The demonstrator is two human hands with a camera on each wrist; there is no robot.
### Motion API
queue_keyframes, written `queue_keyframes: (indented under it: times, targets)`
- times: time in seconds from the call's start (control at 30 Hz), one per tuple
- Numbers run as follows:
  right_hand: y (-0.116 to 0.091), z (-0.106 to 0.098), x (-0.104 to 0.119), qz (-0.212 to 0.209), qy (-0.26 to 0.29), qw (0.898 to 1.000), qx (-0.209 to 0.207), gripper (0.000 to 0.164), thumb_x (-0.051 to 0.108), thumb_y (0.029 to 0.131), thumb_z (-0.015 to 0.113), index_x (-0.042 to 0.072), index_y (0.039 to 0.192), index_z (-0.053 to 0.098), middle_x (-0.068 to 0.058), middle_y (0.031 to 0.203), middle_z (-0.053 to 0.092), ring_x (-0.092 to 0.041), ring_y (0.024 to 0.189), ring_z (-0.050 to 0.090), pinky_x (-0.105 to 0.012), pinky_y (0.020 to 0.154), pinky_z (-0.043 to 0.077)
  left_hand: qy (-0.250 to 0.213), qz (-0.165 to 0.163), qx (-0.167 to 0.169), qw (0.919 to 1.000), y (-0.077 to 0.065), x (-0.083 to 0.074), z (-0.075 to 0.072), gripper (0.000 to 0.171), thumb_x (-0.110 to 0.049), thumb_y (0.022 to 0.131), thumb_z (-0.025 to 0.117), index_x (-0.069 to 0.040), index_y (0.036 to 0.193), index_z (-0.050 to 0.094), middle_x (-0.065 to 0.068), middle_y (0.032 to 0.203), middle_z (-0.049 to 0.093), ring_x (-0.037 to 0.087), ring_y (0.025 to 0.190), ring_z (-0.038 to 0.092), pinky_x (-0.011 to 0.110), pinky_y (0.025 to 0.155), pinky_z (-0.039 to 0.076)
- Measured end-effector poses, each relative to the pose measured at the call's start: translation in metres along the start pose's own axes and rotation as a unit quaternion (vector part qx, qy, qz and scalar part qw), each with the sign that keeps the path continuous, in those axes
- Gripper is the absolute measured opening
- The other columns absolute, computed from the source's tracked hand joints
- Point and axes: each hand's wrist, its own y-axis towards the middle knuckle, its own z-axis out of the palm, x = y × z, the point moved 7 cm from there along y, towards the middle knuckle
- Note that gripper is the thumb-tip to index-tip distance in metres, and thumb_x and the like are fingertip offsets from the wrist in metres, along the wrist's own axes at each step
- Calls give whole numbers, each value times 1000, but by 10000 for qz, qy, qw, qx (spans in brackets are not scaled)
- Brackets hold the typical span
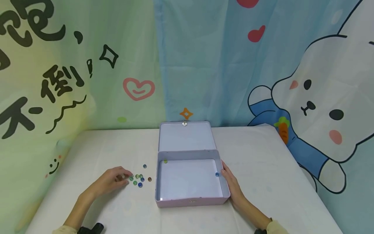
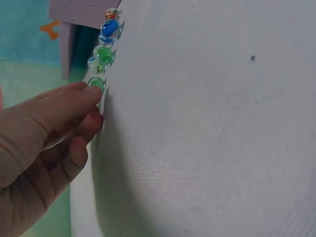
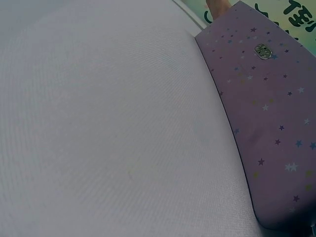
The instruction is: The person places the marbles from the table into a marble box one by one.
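Evidently, the work stands partway between box and counter. Two marbles lie inside the pink box (image 1: 169, 203): a yellow-green marble (image 1: 165, 161) near the back left corner and a blue marble (image 1: 217, 174) by the right wall. The lid (image 1: 185, 136) is already folded back, so the wide interior is fully accessible. Outside, a cluster of loose marbles (image 1: 140, 185) (eight by my count, though fingers may hide more) sits on the white counter (image 1: 263, 156) just left of the box, with a brown marble (image 1: 149, 179) the closest to it.

The left grip (image 1: 114, 178) is at the cluster's left edge, fingers bent, their tips at a green marble (image 2: 96, 82); I cannot tell whether they pinch it or only touch it. The right grip (image 1: 232, 185) rests along the box's right side, its visible fingers fairly straight against the wall. Judging by the counts, most marbles remain outside, and only that inside pair lies apart from the group.
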Motion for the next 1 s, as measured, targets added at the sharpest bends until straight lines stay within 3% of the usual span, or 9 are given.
queue_keyframes:
  times: [0.37,0.63,1.0]
  targets:
    - [1,-1,1,56,-11,10000,-26,59,43,102,35,24,156,19,-3,165,12,-31,153,3,-61,118,0,161,76,-74,9998,5,-1,4,24,-7,83,74,-6,106,71,1,92,68,2,77,60,20,67,52]
    - [-2,1,0,39,18,10000,50,58,42,102,35,25,156,19,-3,165,12,-31,153,3,-62,118,0,414,-290,-5,9987,7,4,7,18,-8,83,74,-10,102,73,-4,89,66,-2,75,55,19,65,50]
    - [-1,0,0,9,31,10000,9,58,42,102,35,25,155,20,-2,164,13,-30,153,3,-62,118,-1,428,-116,-62,9990,6,0,4,18,-8,85,72,-9,103,73,-4,89,68,-2,76,59,20,67,52]
